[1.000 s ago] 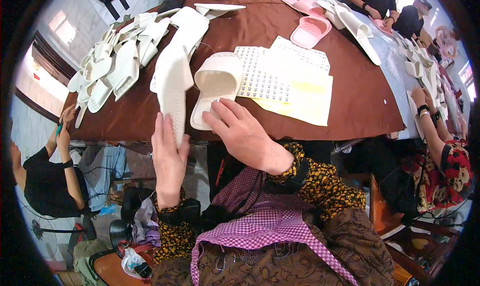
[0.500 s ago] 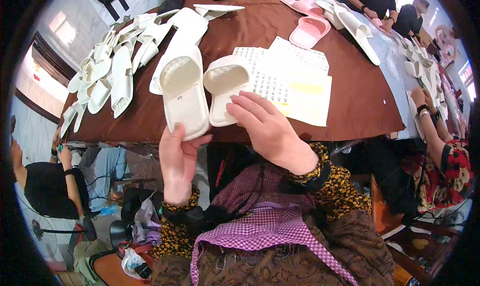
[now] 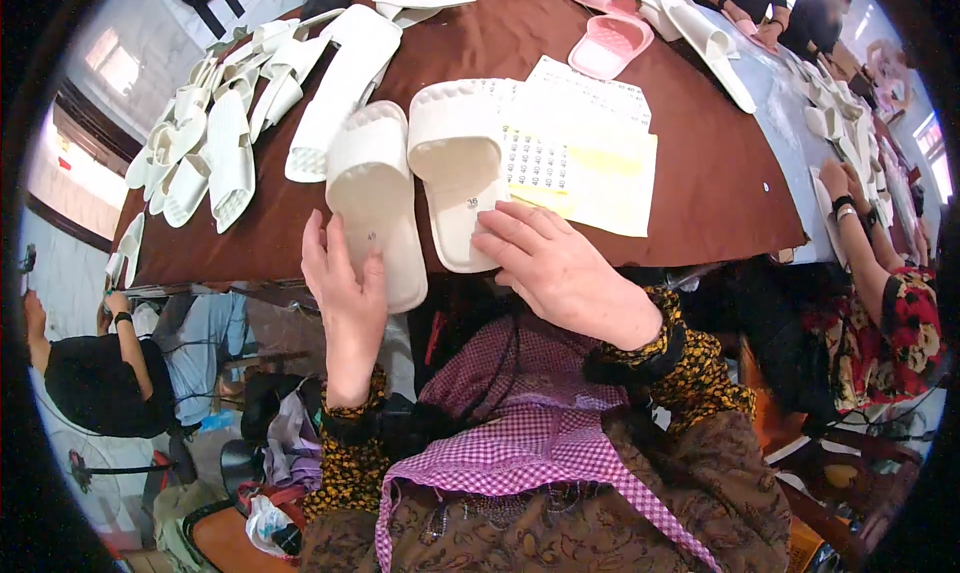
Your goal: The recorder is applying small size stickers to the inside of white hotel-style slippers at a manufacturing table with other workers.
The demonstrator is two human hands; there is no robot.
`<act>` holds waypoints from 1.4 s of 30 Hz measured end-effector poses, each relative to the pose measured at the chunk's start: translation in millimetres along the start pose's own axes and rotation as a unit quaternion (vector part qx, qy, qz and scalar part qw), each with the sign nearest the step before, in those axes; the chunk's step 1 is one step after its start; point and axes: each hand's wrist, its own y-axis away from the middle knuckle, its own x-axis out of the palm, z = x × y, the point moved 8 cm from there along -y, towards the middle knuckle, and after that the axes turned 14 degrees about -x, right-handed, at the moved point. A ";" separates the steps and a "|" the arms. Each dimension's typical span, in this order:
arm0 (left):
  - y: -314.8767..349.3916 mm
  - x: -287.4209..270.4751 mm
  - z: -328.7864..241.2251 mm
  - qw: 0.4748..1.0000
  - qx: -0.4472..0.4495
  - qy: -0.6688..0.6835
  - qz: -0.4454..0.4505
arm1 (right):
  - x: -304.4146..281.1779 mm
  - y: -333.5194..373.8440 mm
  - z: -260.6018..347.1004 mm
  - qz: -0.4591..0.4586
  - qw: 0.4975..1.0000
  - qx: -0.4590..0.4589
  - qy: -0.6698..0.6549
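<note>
Two white slippers lie side by side at the table's front edge. The left slipper's heel juts out past the edge. My left hand is at its left side, fingers stretched and apart, thumb over the insole's edge. Fingertips of my right hand rest flat on the heel part of the right slipper, fingers extended. Each insole carries a small printed mark. Sheets of small printed labels and a yellow-and-white label sheet lie just beyond my right hand.
A brown cloth covers the table. A heap of white slippers lies at left, a longer white slipper nearer. Pink slippers lie at the far right. Co-workers sit around, one person's hands at right among more slippers.
My left hand has loosened from the left slipper's heel and spread its fingers along its side. Both slippers' straps now show from above. My right hand has shifted slightly right and down.
</note>
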 end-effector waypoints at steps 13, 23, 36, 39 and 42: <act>-32.7 32.7 -25.9 0.996 0.076 0.035 0.008 | -16.2 -38.2 -56.8 -0.112 0.976 0.106 -0.153; -25.8 35.2 -52.4 0.980 0.116 0.157 0.049 | 8.1 -33.1 -61.1 -0.100 0.982 0.124 -0.102; -23.6 39.3 -54.5 0.982 0.114 0.140 0.055 | 26.4 -30.0 -54.0 -0.086 0.993 0.068 0.053; -23.6 40.2 -52.9 0.982 0.112 0.139 0.060 | 28.3 -33.7 -51.1 -0.072 0.992 0.060 0.083; -24.0 39.9 -53.1 0.983 0.107 0.137 0.064 | 26.8 -35.5 -51.5 -0.074 0.990 0.075 0.096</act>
